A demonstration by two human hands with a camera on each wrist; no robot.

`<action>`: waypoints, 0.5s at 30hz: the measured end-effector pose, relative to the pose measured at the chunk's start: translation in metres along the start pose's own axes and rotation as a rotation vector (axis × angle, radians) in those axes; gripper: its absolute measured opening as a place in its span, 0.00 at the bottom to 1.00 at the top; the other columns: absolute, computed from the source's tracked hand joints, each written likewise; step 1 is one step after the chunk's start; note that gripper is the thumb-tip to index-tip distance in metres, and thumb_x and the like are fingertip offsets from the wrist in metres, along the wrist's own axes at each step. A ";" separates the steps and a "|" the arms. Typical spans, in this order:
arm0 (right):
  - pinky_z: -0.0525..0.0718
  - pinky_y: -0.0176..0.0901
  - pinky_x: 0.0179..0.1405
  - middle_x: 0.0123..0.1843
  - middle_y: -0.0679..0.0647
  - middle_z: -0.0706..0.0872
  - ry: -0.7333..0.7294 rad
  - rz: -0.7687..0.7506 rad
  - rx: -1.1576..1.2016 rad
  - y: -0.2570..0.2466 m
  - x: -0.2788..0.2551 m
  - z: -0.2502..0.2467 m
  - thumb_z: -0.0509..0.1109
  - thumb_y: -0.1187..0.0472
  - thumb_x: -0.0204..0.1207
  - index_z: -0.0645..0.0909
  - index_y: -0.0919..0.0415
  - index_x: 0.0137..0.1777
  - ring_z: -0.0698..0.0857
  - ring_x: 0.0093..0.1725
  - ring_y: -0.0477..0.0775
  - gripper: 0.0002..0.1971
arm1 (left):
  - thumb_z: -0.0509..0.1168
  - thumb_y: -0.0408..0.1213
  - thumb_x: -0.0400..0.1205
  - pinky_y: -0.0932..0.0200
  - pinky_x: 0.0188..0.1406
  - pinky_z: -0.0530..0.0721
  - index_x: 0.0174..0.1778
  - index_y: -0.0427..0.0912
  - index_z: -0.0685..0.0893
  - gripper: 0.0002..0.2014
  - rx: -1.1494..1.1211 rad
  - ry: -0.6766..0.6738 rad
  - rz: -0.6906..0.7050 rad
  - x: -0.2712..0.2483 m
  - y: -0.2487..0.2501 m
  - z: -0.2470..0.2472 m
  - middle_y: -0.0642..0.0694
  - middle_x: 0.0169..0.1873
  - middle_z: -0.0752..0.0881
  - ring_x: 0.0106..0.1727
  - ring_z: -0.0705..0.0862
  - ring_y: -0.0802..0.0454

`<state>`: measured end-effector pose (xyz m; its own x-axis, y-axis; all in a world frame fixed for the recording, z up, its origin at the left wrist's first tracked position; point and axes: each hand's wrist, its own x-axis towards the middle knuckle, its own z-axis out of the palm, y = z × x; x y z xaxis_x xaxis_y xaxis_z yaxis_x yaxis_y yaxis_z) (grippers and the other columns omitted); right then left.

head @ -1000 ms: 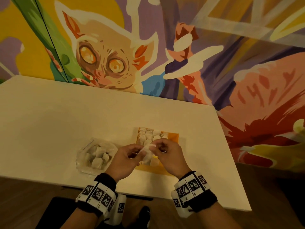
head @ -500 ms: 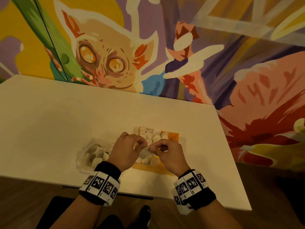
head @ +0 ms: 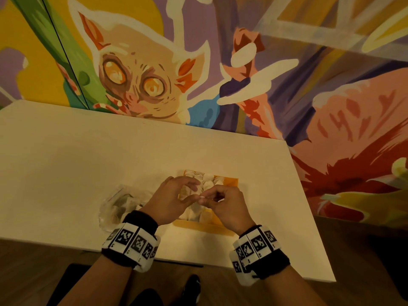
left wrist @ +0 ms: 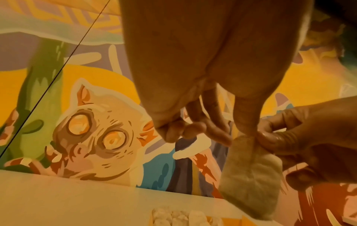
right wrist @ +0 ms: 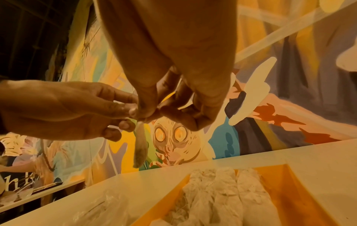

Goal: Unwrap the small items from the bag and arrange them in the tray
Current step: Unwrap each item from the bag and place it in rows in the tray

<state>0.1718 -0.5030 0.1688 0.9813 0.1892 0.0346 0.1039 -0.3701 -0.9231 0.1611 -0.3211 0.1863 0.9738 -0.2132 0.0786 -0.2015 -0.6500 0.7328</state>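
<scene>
A small white pouch (left wrist: 251,175) hangs edge-on (right wrist: 140,145) above the orange tray (head: 229,182), pinched at its top edge by both hands. My left hand (head: 194,195) grips that edge between thumb and forefinger, its other fingers spread. My right hand (head: 205,197) pinches the same edge from the right. In the head view only a sliver of the pouch shows between the fingertips. Several white pouches (right wrist: 222,191) lie in rows in the tray (right wrist: 289,191). The clear plastic bag (head: 117,206) with more wrapped pieces lies left of the tray, partly behind my left wrist.
The white table (head: 88,162) stretches bare to the left and back, up to a painted mural wall (head: 143,85). Its right edge (head: 309,206) runs close to the tray. The near edge lies just under my wrists. The bag (right wrist: 100,209) touches the tray's left side.
My left hand has risen from beside the bag and turned over the tray, fingers spreading. The pouch is now held higher between both hands. The right hand has barely shifted.
</scene>
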 end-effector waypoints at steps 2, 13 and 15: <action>0.81 0.33 0.37 0.30 0.44 0.85 0.014 0.011 0.017 0.001 0.002 -0.002 0.83 0.62 0.67 0.88 0.48 0.36 0.81 0.32 0.40 0.08 | 0.72 0.45 0.79 0.82 0.44 0.69 0.56 0.52 0.88 0.10 -0.024 -0.052 0.043 -0.002 0.008 -0.006 0.63 0.44 0.87 0.46 0.74 0.81; 0.80 0.41 0.38 0.34 0.52 0.87 -0.090 -0.015 -0.033 0.014 0.008 0.009 0.78 0.52 0.72 0.86 0.59 0.38 0.81 0.33 0.49 0.11 | 0.70 0.40 0.81 0.81 0.39 0.69 0.44 0.56 0.91 0.06 -0.072 0.077 -0.002 0.006 0.005 0.003 0.60 0.42 0.89 0.45 0.75 0.78; 0.75 0.38 0.33 0.25 0.45 0.81 -0.082 0.004 -0.047 0.018 0.008 0.011 0.78 0.53 0.73 0.81 0.56 0.29 0.76 0.28 0.44 0.14 | 0.70 0.43 0.81 0.77 0.39 0.68 0.41 0.64 0.87 0.08 -0.068 0.135 -0.016 0.007 -0.002 0.006 0.63 0.43 0.88 0.44 0.75 0.68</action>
<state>0.1797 -0.4985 0.1481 0.9654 0.2607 -0.0019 0.1097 -0.4129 -0.9041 0.1675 -0.3263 0.1813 0.9830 -0.1008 0.1533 -0.1830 -0.6005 0.7784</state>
